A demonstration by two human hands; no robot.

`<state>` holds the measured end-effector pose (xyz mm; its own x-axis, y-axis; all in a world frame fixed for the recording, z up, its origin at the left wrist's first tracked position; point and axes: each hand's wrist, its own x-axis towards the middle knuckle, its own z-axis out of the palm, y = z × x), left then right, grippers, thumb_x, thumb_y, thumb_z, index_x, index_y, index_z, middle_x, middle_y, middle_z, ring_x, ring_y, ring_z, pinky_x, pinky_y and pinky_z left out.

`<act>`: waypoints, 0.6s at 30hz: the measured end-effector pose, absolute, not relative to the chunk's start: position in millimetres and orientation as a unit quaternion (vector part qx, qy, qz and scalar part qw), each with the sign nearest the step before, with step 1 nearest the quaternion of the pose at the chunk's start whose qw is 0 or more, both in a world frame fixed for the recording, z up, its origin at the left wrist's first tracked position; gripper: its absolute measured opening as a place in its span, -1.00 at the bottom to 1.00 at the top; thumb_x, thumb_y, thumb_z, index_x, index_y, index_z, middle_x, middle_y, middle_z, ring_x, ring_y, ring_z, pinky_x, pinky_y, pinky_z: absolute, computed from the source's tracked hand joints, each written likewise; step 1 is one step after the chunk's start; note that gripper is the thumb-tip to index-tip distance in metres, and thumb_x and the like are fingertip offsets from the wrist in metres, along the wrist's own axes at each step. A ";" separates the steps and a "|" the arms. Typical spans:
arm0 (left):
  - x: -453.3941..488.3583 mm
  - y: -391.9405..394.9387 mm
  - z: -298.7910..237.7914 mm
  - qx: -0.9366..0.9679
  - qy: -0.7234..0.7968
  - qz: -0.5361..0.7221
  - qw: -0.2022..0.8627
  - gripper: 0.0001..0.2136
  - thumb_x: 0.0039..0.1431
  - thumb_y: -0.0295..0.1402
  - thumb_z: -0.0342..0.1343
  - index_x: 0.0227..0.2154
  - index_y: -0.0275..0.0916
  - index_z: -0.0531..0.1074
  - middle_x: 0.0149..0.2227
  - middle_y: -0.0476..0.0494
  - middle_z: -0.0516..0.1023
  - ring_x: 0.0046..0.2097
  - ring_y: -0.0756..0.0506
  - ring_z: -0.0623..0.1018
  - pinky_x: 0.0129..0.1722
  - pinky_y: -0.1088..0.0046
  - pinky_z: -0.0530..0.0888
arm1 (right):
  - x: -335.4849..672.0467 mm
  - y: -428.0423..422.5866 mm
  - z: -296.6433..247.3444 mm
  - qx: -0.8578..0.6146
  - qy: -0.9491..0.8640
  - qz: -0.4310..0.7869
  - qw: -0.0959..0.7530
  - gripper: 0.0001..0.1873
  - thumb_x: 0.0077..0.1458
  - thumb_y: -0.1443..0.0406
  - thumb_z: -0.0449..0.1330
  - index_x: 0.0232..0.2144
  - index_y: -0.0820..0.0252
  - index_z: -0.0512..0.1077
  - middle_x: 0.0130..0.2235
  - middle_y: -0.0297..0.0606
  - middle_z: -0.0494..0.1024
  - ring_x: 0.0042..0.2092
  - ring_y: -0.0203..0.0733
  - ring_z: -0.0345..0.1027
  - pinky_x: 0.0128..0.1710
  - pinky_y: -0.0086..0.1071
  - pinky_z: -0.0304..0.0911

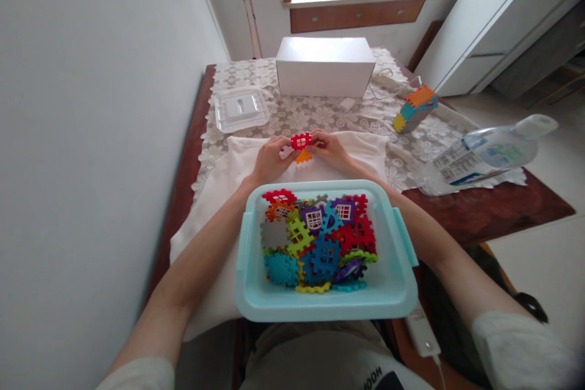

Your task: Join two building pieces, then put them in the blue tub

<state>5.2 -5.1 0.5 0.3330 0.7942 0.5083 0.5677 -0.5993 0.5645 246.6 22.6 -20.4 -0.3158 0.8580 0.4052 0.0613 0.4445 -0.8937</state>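
Observation:
My left hand [270, 158] and my right hand [329, 150] meet over a white cloth [228, 173], both gripping a small red window-pattern tile [301, 141]. An orange toothed tile [303, 157] hangs just below it, between my fingers; whether the two are joined I cannot tell. In front of my arms stands a light blue plastic tub [393, 280] filled with several colourful interlocking tiles [317, 237].
A white box [324, 67] stands at the table's far side. A clear lid [241, 108] lies at the left. An assembled multicolour tile block [415, 109] and a lying plastic bottle [489, 152] are at the right. A wall runs close along the left.

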 end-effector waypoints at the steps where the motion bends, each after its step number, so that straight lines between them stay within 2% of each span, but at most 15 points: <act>1: 5.0 -5.2 0.9 0.806 0.428 0.384 0.139 -0.86 0.39 -0.22 0.35 -0.22 -0.17 0.64 -0.15 -0.22 0.74 -0.08 -0.25 0.67 0.01 0.17 0.58 | 247.5 23.5 -21.1 -0.329 -0.703 0.409 0.480 -0.52 0.16 -0.18 0.49 -0.30 0.07 0.59 -0.20 -0.24 0.61 -0.20 -0.12 0.43 -0.21 -0.26 0.43; 6: 3.1 -3.8 2.5 0.810 0.425 0.370 0.165 -0.79 0.42 -0.12 0.35 -0.18 -0.14 0.70 -0.10 -0.23 0.76 -0.08 -0.25 0.68 -0.01 0.18 0.60 | 248.3 26.3 -25.0 -0.311 -0.754 0.389 0.429 -0.63 0.24 -0.08 0.47 -0.21 0.06 0.70 -0.14 -0.19 0.69 -0.11 -0.02 0.50 -0.06 -0.18 0.49; 10: 4.0 -4.0 4.6 0.815 0.396 0.376 0.195 -0.75 0.43 -0.07 0.33 -0.20 -0.14 0.73 -0.06 -0.26 0.78 -0.02 -0.26 0.70 0.08 0.15 0.61 | 248.6 24.9 -23.7 -0.282 -0.766 0.408 0.409 -0.69 0.28 -0.01 0.47 -0.13 0.05 0.73 -0.01 -0.19 0.76 -0.03 0.03 0.59 0.11 -0.11 0.50; 13: 4.9 -5.4 7.0 0.817 0.393 0.367 0.209 -0.76 0.38 -0.08 0.36 -0.24 -0.13 0.74 -0.06 -0.26 0.79 0.03 -0.29 0.70 0.14 0.11 0.61 | 248.9 22.4 -19.8 -0.288 -0.761 0.436 0.384 -0.68 0.26 0.01 0.50 -0.09 0.05 0.74 -0.01 -0.22 0.79 -0.03 0.04 0.60 0.10 -0.10 0.52; 18: 5.0 -7.8 10.3 0.827 0.374 0.348 0.236 -0.78 0.30 -0.08 0.42 -0.18 -0.09 0.78 -0.02 -0.28 0.80 0.08 -0.36 0.71 0.22 0.00 0.61 | 247.8 15.5 -9.7 -0.266 -0.750 0.474 0.378 -0.74 0.23 0.14 0.55 -0.09 0.09 0.75 0.00 -0.22 0.78 -0.01 -0.02 0.59 0.13 -0.12 0.46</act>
